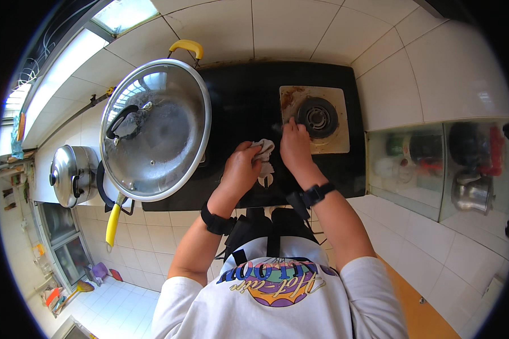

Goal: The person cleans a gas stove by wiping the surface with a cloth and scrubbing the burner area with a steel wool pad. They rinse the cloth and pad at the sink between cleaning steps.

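Observation:
A crumpled light-coloured cloth (pixel 265 148) is held in my left hand (pixel 241 163), above the front part of the black gas cooktop (pixel 241 97). Just below the cloth a round control knob (pixel 266 181) shows. My right hand (pixel 295 142) is at the left edge of the stained metal burner plate (pixel 337 144), its fingers bent together and pinching a small greyish thing, blurred and partly hidden, that I cannot name. To the right of those fingers sits the round burner (pixel 318 118). A large wok with a glass lid (pixel 169 127) covers the cooktop's left side.
The wok's yellow handle (pixel 113 224) sticks out past the front edge, and its yellow side grip (pixel 187 46) points to the wall. A lidded steel pot (pixel 74 176) stands far left. At right, glass-fronted shelves (pixel 407 169) hold a metal jug (pixel 473 195) and other kitchenware.

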### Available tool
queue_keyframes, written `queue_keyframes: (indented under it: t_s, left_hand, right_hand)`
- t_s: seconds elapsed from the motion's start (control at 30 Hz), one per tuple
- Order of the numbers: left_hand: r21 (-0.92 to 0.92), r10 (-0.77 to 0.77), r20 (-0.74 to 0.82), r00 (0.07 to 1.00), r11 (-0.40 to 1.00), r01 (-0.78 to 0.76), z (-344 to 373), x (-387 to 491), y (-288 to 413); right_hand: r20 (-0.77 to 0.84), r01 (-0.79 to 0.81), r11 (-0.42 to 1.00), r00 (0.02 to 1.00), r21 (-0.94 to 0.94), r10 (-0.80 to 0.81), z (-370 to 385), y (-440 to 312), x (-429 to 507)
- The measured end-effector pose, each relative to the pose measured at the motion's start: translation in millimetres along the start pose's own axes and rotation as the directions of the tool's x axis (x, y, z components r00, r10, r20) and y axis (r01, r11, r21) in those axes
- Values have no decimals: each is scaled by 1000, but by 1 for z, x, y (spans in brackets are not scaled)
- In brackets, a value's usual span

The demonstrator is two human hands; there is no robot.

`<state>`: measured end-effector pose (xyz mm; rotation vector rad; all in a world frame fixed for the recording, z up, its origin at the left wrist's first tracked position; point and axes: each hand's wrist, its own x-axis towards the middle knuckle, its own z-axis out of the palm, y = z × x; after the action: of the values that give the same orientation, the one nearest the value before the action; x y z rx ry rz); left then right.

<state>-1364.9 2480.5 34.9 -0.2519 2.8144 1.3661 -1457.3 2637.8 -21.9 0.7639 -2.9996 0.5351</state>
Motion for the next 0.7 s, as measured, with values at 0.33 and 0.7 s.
queue_keyframes:
  t_s: [0.33, 0.7]
  left_hand:
    - [-40, -13, -10, 1000, 999, 13, -3, -6, -1]
    - [-67, -4, -30, 1000, 998, 2, -5, -3, 4]
  right_hand:
    - [6, 197, 977, 980, -83, -198, -2, 6, -3]
    - [27, 164, 981, 986, -101, -162, 6, 2, 34]
